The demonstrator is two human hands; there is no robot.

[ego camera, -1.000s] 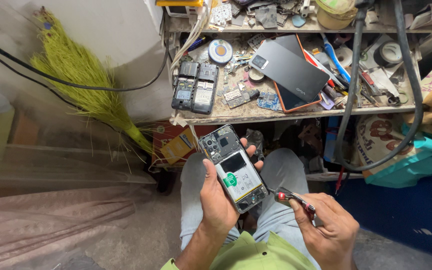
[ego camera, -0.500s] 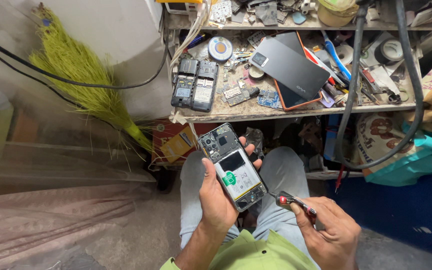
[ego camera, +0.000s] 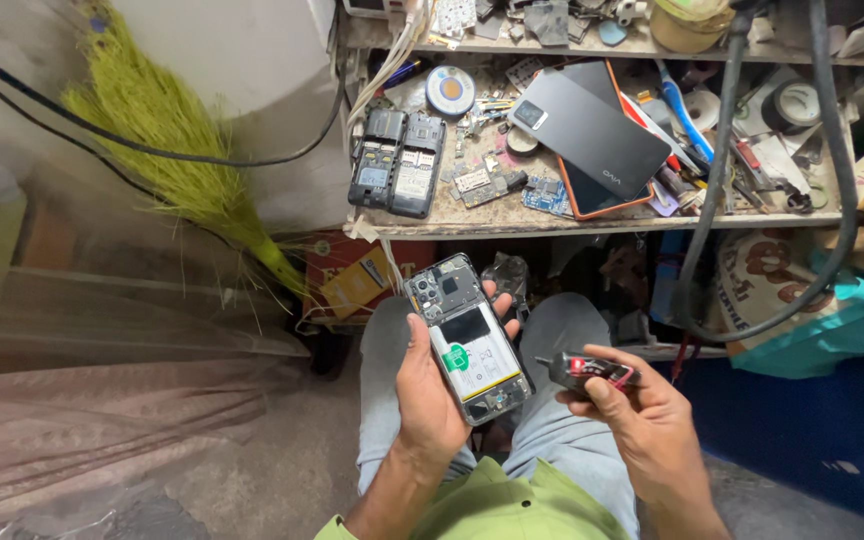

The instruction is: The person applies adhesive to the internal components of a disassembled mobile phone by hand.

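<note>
My left hand [ego camera: 430, 398] grips an opened smartphone [ego camera: 468, 336] with its back cover off, so the battery, a green sticker and the circuit board show. It is held upright over my lap. My right hand [ego camera: 644, 418] holds a small black and red tool [ego camera: 588, 371] just to the right of the phone, its tip pointing toward the phone without touching it. My knees in grey trousers are below both hands.
A cluttered workbench [ego camera: 592, 224] stands ahead with two opened keypad phones [ego camera: 398, 163], a dark phone back cover [ego camera: 588, 131], circuit boards, tape rolls and tools. A thick black hose [ego camera: 714, 200] hangs at right. A green broom [ego camera: 180, 170] leans at left.
My right hand has lifted slightly and turned the tool, so its tip now points toward the phone. The left hand and phone have held nearly still.
</note>
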